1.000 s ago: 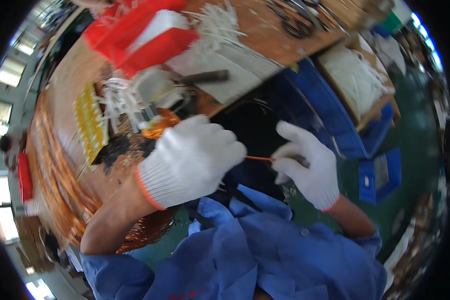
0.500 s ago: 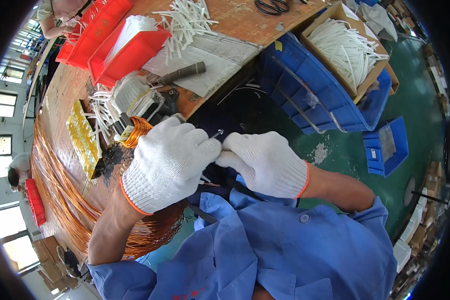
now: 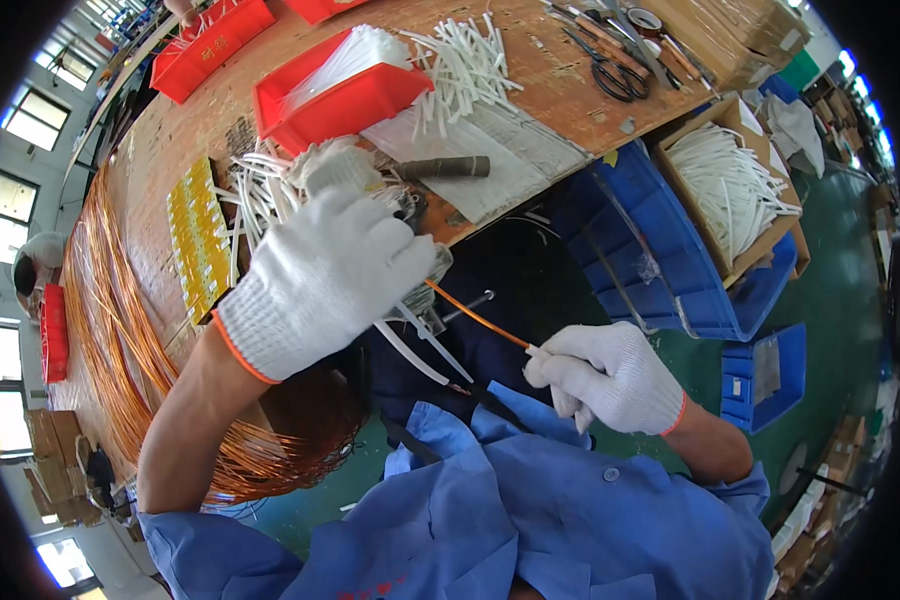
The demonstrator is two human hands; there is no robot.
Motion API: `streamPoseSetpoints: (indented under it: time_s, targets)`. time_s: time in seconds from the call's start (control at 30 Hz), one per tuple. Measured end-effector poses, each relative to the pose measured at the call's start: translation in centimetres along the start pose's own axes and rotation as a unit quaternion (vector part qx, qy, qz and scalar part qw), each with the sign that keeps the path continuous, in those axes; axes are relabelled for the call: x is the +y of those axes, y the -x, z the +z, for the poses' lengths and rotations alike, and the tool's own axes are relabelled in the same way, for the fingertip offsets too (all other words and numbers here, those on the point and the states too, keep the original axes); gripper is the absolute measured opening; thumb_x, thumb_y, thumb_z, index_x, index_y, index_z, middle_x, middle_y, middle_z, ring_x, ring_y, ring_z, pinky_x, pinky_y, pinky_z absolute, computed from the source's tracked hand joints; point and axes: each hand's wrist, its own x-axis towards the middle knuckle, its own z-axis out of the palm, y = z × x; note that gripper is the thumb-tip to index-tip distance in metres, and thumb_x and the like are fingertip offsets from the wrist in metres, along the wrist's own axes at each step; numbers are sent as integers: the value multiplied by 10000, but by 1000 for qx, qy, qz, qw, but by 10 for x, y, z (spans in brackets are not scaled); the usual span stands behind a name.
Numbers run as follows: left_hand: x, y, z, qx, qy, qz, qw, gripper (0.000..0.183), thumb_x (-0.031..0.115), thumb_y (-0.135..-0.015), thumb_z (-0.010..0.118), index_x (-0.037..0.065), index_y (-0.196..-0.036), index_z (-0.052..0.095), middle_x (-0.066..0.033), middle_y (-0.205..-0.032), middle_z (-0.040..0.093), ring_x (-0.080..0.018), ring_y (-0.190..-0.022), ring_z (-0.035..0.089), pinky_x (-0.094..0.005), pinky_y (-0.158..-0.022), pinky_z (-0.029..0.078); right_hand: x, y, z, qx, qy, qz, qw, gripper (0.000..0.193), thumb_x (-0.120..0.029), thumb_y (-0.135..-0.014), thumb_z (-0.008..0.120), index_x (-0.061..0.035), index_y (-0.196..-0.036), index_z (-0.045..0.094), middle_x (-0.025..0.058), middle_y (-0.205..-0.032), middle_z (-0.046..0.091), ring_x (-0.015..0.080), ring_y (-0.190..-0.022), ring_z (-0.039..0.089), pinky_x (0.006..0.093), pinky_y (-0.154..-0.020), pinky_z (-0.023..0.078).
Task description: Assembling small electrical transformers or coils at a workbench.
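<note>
White knit gloves with orange cuffs cover both hands. My left hand is closed at the near edge of the workbench, its curled fingers hiding what they hold. From beside its fingertips a copper wire runs down to the right. My right hand pinches the far end of this wire, where a short pale piece shows at the fingertips. Below my left hand hang white sleeving tubes, one with a reddish tip. A thin metal rod with a round head sticks out behind the wire.
On the workbench are a red bin, a pile of white tubes, a dark rod, a yellow block and scissors. Long copper wires lie left. A blue crate and tube-filled carton stand right.
My hands, close together before, are now apart. The right one has moved down and right, with copper wire now showing between them. The copper coil beside my left hand is now hidden. The view has shifted.
</note>
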Motion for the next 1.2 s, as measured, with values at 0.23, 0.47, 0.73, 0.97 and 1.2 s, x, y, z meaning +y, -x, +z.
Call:
streamPoseSetpoints:
  time_s: [0.23,0.47,0.73,0.97,1.2]
  targets:
    - [3,7,10,4,-12,-10,1000,403,142,-785,748,75,-1182,760,-56,-1065,731,-283,-1055,743,-403,-933,621,-24,-39,23,-30,-22,-31,999,321,-191,-1135,603,39,-932,697,108,-720,717,151,-495,662,309,-482,522]
    - [9,6,8,12,5,-30,999,404,109,-764,739,67,-1163,787,-83,-1045,758,-309,-1046,758,-413,-915,634,-22,-67,17,-109,-97,-100,984,415,-317,-1140,600,29,-941,712,110,-724,735,165,-537,698,307,-530,558]
    - [11,4,12,22,0,-44,999,430,91,-754,741,80,-1182,788,-85,-1049,753,-310,-1058,751,-419,-903,641,38,11,-35,-85,-80,41,992,265,-170,-1103,715,54,-1236,763,122,-930,802,156,-761,772,281,-688,625]
    - [13,7,12,22,-10,-53,998,384,117,-766,746,90,-1148,774,-63,-1042,750,-309,-1054,750,-420,-922,626,36,25,-26,-24,-25,40,999,221,-146,-1101,720,63,-1095,792,122,-856,799,153,-745,770,296,-683,634]
    - [6,11,18,52,-20,-32,998,307,151,-833,727,88,-1133,752,-54,-961,712,-281,-992,744,-387,-826,627,38,42,-16,7,-66,-22,998,220,-15,-1092,598,104,-1172,765,174,-877,800,179,-748,781,303,-683,654]
